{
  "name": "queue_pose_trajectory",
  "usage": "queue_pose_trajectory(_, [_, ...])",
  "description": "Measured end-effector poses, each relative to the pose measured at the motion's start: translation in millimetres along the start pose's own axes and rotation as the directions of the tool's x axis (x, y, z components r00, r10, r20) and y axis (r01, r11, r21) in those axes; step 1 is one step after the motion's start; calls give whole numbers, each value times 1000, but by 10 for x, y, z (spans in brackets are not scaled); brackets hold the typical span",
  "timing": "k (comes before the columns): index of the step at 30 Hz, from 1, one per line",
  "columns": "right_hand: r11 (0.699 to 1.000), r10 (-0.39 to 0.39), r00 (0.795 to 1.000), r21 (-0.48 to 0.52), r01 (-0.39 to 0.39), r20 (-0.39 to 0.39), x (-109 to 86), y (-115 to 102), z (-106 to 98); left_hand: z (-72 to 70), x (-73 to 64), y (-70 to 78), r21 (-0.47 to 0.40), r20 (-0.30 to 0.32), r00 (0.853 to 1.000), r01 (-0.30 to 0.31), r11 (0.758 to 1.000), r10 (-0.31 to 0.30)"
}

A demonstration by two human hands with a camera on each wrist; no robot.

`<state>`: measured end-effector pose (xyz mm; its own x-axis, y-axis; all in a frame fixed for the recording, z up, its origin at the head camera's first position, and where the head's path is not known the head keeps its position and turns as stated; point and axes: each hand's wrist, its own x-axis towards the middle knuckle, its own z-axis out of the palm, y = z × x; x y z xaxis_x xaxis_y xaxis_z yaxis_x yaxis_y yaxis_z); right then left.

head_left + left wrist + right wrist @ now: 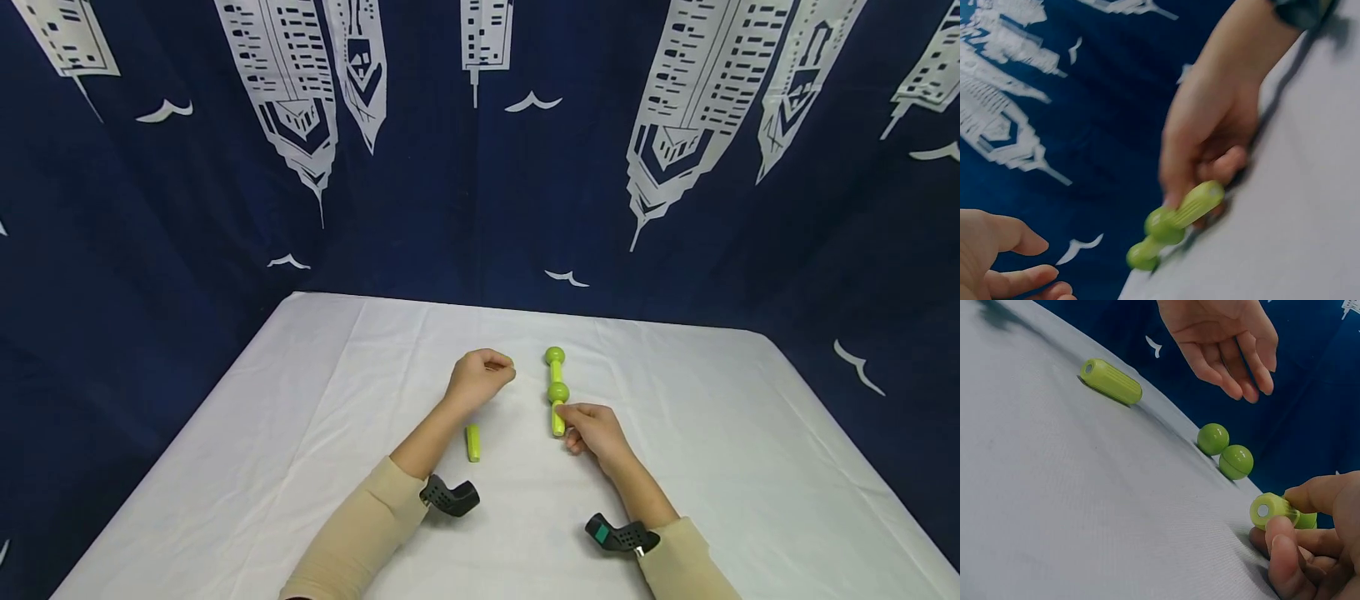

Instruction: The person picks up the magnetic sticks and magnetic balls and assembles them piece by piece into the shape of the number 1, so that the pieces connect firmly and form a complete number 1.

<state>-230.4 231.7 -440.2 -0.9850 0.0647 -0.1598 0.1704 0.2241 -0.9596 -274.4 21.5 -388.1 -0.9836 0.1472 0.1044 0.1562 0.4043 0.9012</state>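
A loose green rod (473, 443) lies on the tabletop (712, 442); beyond it hovers the left hand (476, 380), empty, fingers parted; then the ball-and-rod chain (557, 392), near end pinched by the right hand (597, 431), likely to keep it straight.

- Curtain (442, 217): navy, softly folded, hanging behind the table (255, 467) and along both its sides.
- Towers (288, 92): white, windowed, printed upside down along the curtain's top, spires pointing down.
- Birds (533, 100): small white prints, scattered between and below the towers.
- Table: covered in white, lightly creased, far corners rounded.
- Light: soft, with blurred shadows on the white.
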Motion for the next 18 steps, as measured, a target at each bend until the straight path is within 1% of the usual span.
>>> queue_pose_trajectory(5, [1000, -6, 1000, -21, 6, 9, -12, 9, -13, -168, 106, -33, 83, -48, 999, -17, 996, 21])
queue_pose_trajectory(8, [1000, 0, 1000, -31, 0, -2, -11, 19, -4, -216, 173, -80, 130, -52, 996, -65, 989, 72])
queue_pose_trajectory(11, [999, -1, 1000, -41, 1, -9, -6, 32, -3, -231, 253, -134, 153, -33, 990, -133, 979, 140])
queue_pose_trajectory(13, [999, -3, 1000, -44, 3, -11, 0, 37, -3, -237, 308, -169, 163, -17, 986, -160, 974, 165])
queue_pose_trajectory(15, [999, -5, 1000, -48, 4, -11, 7, 39, -2, -246, 359, -190, 174, 0, 985, -173, 970, 175])
queue_pose_trajectory(17, [999, -3, 1000, -47, 2, -11, 7, 29, 0, -255, 408, -203, 187, 21, 985, -174, 967, 173])
queue_pose_trajectory(18, [999, -3, 1000, -47, 3, -5, -18, -11, 1, -254, 431, -208, 198, 34, 985, -170, 965, 166])
